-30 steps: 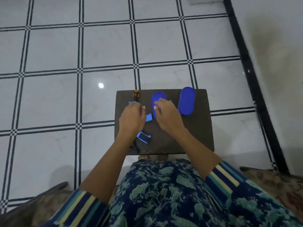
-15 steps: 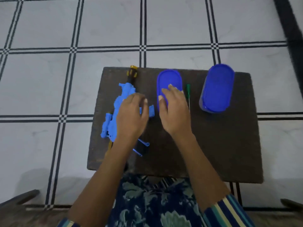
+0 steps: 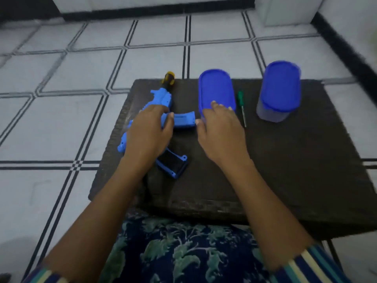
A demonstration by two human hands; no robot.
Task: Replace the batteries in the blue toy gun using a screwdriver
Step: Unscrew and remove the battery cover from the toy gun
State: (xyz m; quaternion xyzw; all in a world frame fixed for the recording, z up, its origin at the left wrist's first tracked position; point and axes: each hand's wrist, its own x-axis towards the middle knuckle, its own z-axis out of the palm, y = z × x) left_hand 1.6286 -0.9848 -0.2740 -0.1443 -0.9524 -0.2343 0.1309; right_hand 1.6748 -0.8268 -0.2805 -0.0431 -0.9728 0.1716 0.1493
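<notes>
Grips the blue toy gun (image 3: pixel 162 98) from above with the curled fingers (image 3: pixel 156 111) of the left hand (image 3: pixel 149 133), thumb laid against the curved magazine that juts out to the right. Rests the loose, nearly straight fingers (image 3: pixel 221 109) of the right hand (image 3: pixel 219 135) on the near edge of a blue-lidded container (image 3: pixel 215 86), clasping nothing (thumb tip just beside the magazine's end, contact hard to tell).

Under the left hand and out past it, the gun lying lengthwise on the left part of the dark desk (image 3: pixel 285 164), with a yellow-and-black piece (image 3: pixel 168 78) at its far end by the desk's far edge. Near the left wrist, a dark part framed in blue (image 3: pixel 173 164), flat on the desk.

Just right of the container, a green-handled screwdriver (image 3: pixel 241 103), handle away, shaft pointing back toward the person, touched by neither hand. Further right, well apart, a second blue-lidded container (image 3: pixel 279 90), standing upright.

Beyond the desk, white floor tiles (image 3: pixel 61 123) with dark lines; at the bottom edge, floral cloth (image 3: pixel 183 254) and striped sleeves (image 3: pixel 310 262).
</notes>
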